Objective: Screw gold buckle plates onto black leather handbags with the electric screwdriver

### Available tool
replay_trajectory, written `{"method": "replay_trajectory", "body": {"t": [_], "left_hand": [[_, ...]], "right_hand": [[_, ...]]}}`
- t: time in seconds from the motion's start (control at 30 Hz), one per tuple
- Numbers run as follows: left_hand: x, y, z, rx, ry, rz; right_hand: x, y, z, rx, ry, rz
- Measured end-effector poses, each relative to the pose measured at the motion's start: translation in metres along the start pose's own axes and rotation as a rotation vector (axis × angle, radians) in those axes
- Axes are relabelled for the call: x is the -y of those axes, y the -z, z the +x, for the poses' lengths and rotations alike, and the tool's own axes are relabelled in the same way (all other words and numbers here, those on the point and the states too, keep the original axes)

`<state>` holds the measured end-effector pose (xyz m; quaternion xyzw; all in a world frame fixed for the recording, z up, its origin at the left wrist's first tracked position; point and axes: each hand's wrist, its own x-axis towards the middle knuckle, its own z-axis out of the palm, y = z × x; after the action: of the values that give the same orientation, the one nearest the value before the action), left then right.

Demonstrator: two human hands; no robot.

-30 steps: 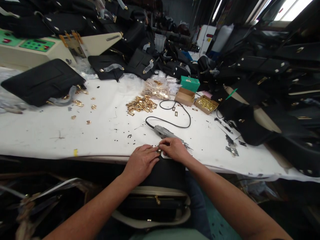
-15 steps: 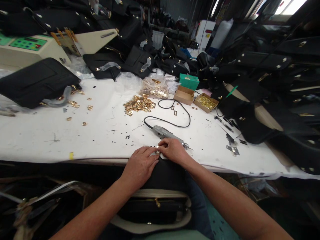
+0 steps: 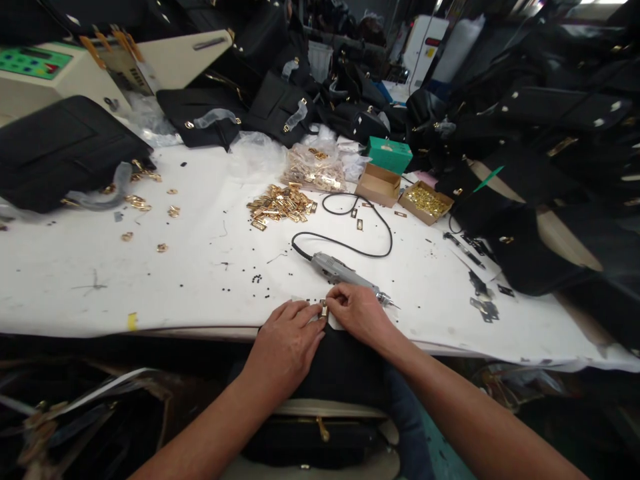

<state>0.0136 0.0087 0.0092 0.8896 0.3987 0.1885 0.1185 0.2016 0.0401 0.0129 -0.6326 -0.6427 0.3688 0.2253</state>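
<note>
Near the table's front edge, my left hand (image 3: 290, 337) lies over the end of a black handbag (image 3: 345, 363). Its closed fingertips press a small gold metal plate (image 3: 325, 309) against the bag. From the other side my right hand (image 3: 357, 310) reaches the same plate, thumb and forefinger pinched at its edge. Whatever is between those fingertips is too small to make out. The bag's open mouth faces my lap, with a gold zipper pull (image 3: 323, 429) showing. Just beyond my right hand lies a grey electric screwdriver (image 3: 340, 270), its bit pointing right.
A pile of gold plates (image 3: 283, 205) lies mid-table, with a plastic bag of fittings (image 3: 315, 168) behind. An open carton (image 3: 379, 185) and a box of gold pieces (image 3: 425, 200) stand right of it. Black bags (image 3: 65, 153) crowd the edges. The screwdriver's cord (image 3: 345, 250) loops across the table.
The view has shifted slightly, so the table things appear displaced. Both hands stay at the gold plate; my right fingertips have drawn back a little, leaving more of the plate showing.
</note>
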Motion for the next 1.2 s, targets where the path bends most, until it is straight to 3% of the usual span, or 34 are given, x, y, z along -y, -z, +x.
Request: {"method": "replay_trajectory", "body": {"t": [0.2, 0.7, 1.07, 1.2], "left_hand": [[0.001, 0.0, 0.0, 0.01, 0.012, -0.004], [0.002, 0.0, 0.003, 0.027, -0.003, 0.027], [0.007, 0.001, 0.003, 0.02, 0.081, -0.021], [0.008, 0.002, 0.004, 0.032, 0.052, -0.019]], "right_hand": [[0.001, 0.003, -0.001, 0.06, 0.028, 0.062], [-0.011, 0.0, -0.002, 0.016, 0.191, 0.108], [-0.007, 0.003, -0.001, 0.051, 0.136, 0.073], [-0.008, 0.002, -0.001, 0.044, 0.142, 0.061]]}}
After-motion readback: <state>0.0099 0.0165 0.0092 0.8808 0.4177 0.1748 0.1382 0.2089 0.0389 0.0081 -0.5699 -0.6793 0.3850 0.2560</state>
